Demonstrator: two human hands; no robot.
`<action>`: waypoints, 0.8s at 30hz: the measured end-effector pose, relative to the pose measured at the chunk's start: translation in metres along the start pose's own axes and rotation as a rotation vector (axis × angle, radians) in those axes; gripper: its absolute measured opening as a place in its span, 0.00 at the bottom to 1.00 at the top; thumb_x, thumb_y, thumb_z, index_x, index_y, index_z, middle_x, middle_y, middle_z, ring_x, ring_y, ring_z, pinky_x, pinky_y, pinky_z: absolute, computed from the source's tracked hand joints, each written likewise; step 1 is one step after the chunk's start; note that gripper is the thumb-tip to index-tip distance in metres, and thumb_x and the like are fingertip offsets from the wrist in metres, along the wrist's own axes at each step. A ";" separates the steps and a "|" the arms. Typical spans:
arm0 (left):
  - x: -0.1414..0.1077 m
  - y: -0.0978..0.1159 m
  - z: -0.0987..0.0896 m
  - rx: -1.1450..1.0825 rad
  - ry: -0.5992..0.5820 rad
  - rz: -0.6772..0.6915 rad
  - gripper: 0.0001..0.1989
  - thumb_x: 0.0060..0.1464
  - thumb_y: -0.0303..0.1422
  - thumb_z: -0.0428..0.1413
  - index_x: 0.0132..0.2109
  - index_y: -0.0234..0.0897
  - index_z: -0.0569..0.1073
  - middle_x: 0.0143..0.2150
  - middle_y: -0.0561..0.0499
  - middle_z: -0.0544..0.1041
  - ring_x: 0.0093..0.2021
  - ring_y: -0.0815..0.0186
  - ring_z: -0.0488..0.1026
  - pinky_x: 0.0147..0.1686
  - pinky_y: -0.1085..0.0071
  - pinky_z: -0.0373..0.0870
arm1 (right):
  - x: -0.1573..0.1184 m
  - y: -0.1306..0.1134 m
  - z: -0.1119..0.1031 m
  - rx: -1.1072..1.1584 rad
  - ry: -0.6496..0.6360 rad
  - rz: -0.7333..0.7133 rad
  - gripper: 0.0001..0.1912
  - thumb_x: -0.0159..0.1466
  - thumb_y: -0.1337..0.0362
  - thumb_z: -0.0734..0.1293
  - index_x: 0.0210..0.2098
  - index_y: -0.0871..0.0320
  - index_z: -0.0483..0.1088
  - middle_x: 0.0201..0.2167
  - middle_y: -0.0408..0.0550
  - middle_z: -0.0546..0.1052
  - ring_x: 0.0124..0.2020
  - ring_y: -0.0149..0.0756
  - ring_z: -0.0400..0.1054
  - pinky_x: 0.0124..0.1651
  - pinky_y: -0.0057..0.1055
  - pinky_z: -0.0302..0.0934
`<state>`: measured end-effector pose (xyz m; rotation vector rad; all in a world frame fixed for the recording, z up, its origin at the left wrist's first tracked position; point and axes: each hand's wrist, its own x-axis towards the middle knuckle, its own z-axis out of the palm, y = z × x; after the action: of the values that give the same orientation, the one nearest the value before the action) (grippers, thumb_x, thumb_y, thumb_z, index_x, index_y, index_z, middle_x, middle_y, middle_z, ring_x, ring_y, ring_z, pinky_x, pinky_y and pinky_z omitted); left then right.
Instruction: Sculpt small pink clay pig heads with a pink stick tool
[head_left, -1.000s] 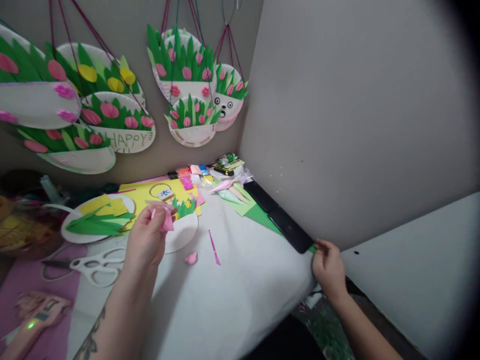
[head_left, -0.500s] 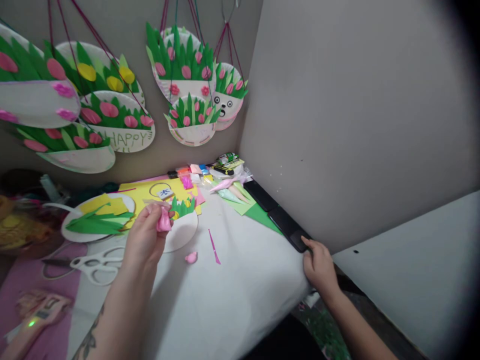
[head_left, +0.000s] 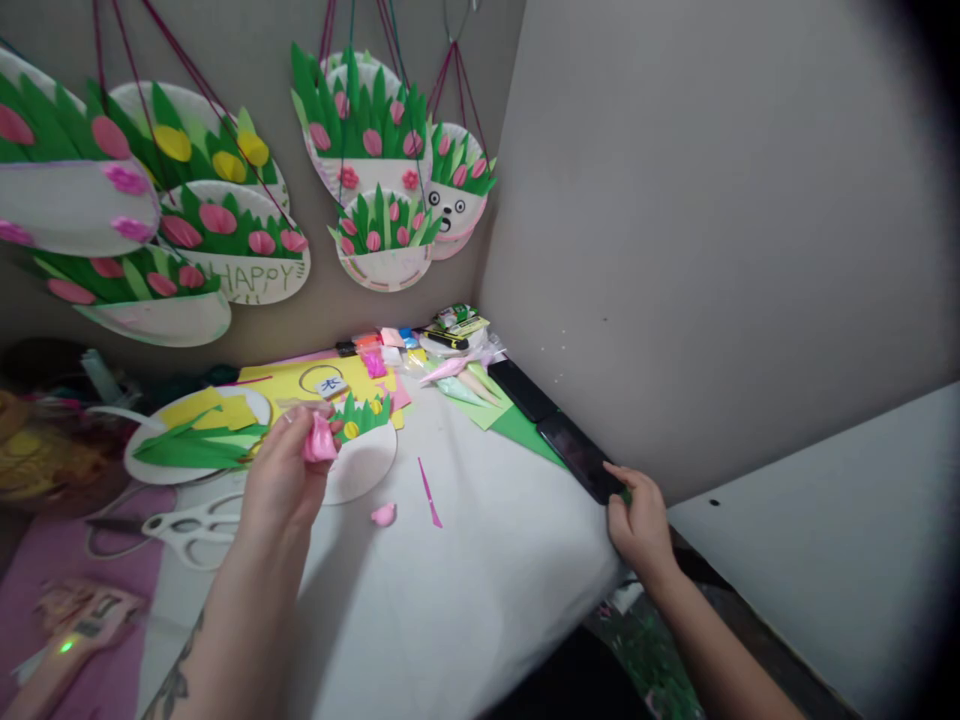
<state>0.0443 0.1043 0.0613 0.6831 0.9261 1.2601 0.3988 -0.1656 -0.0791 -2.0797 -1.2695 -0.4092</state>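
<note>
Head camera: the left hand [head_left: 289,455] grips a shiny pink packet [head_left: 320,440] above the white-covered surface [head_left: 487,570], beside a paper plate [head_left: 365,465] with green paper blades, while the right hand [head_left: 640,515] touches the near end of a flat black device [head_left: 576,450] (whether it grips cannot be told). Creased and small, the packet is probably light, soft and slightly slippery, best pinched near its upper end.

Toward 10 o'clock, against grey wall [head_left: 289,327]: paper-plate basket lettered HAPPY [head_left: 259,282]. Toward 11: smaller tulip basket [head_left: 386,270]. Toward 12: smaller basket with drawn face [head_left: 455,207]. Toward 8: white-handled scissors [head_left: 182,527], pink device [head_left: 112,612] with green light [head_left: 67,646].
</note>
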 end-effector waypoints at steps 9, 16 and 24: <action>0.004 0.000 -0.003 -0.026 -0.039 0.140 0.07 0.40 0.24 0.62 0.24 0.35 0.70 0.26 0.54 0.74 0.31 0.72 0.71 0.32 0.81 0.70 | 0.010 0.000 0.012 -0.046 -0.051 -0.026 0.20 0.59 0.69 0.58 0.50 0.60 0.67 0.46 0.57 0.73 0.51 0.49 0.64 0.54 0.53 0.60; 0.005 0.001 -0.002 -0.061 -0.005 0.103 0.08 0.42 0.30 0.65 0.25 0.35 0.72 0.24 0.55 0.72 0.27 0.73 0.67 0.27 0.80 0.66 | 0.012 0.001 0.011 -0.009 -0.039 -0.020 0.20 0.59 0.69 0.58 0.50 0.59 0.66 0.46 0.56 0.73 0.50 0.48 0.65 0.54 0.51 0.60; 0.007 0.000 -0.005 -0.086 0.007 0.070 0.08 0.43 0.31 0.64 0.25 0.35 0.71 0.25 0.56 0.69 0.27 0.73 0.66 0.24 0.80 0.64 | 0.010 0.001 0.008 0.005 0.026 0.027 0.17 0.59 0.68 0.58 0.47 0.61 0.67 0.43 0.59 0.74 0.48 0.49 0.65 0.52 0.51 0.60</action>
<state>0.0405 0.1112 0.0575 0.6483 0.8546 1.3576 0.4041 -0.1539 -0.0796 -2.0786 -1.2241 -0.4195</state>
